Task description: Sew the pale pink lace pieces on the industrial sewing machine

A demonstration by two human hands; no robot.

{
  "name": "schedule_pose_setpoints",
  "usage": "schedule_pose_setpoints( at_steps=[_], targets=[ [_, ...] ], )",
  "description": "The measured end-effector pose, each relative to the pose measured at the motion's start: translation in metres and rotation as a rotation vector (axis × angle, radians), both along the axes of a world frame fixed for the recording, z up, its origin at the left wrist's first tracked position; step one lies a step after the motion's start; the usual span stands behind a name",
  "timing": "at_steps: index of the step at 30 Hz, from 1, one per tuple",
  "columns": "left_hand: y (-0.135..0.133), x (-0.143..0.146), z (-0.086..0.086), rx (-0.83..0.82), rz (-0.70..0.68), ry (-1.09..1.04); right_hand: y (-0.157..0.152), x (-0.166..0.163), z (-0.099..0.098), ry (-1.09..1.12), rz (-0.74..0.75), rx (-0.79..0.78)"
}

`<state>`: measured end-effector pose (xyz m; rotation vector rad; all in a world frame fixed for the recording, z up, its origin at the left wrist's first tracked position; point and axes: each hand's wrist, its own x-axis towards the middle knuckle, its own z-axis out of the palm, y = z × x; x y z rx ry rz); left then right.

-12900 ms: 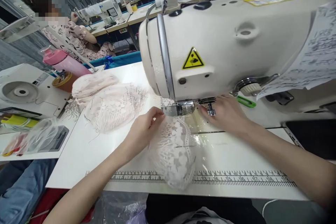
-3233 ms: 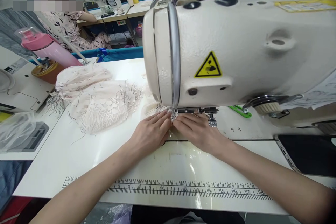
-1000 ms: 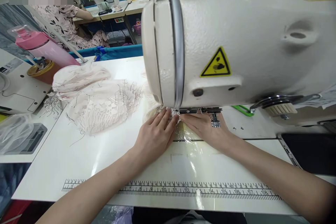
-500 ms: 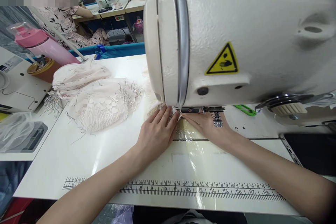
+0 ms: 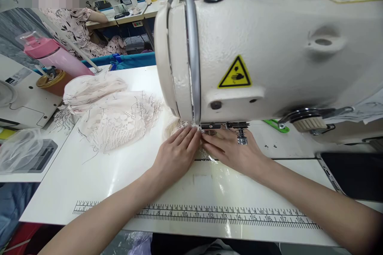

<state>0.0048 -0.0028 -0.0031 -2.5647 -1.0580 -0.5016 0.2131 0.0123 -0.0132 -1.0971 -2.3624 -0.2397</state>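
My left hand (image 5: 176,152) lies flat beside the needle area of a white sewing machine (image 5: 269,44), fingers stretched forward on pale lace fabric (image 5: 171,126). From the other side my right hand (image 5: 239,149) reaches in under the machine head, fingers extended and flat, their tips near those of the left. The metal attachment (image 5: 241,137) at the machine's underside hides part of it. Between the hands a strip of shiny clear film (image 5: 206,155) shows. The needle itself and the fabric under the head are hidden.
Left on the table (image 5: 98,183) lies a heap of pale lace pieces (image 5: 119,121) with loose threads. A pink bottle (image 5: 56,53) and brown pot (image 5: 54,81) stand beyond. Right are a green cutter (image 5: 275,126) and phone (image 5: 356,175). A person (image 5: 72,28) sits behind.
My view has shifted, so the machine appears farther left. My right-hand fingers have come nearer the front of the needle area, and both hands' fingertips now lie close together.
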Motion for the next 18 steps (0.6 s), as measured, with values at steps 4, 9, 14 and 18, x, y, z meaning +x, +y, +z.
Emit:
schedule_pose_setpoints(
  at_steps=[4,9,14,18],
  targets=[
    [0.002,-0.001,0.001,0.0,0.003,-0.027,-0.002,-0.001,-0.008,-0.008,-0.034,-0.001],
    [0.002,-0.002,0.002,-0.027,0.032,-0.031,-0.001,-0.002,-0.012,-0.03,-0.033,-0.006],
    [0.003,-0.001,0.002,-0.047,0.047,-0.028,0.001,-0.003,-0.01,-0.058,-0.022,0.013],
    [0.004,0.0,0.002,-0.033,0.052,-0.014,-0.003,-0.005,-0.007,-0.095,-0.063,0.032]
  ],
)
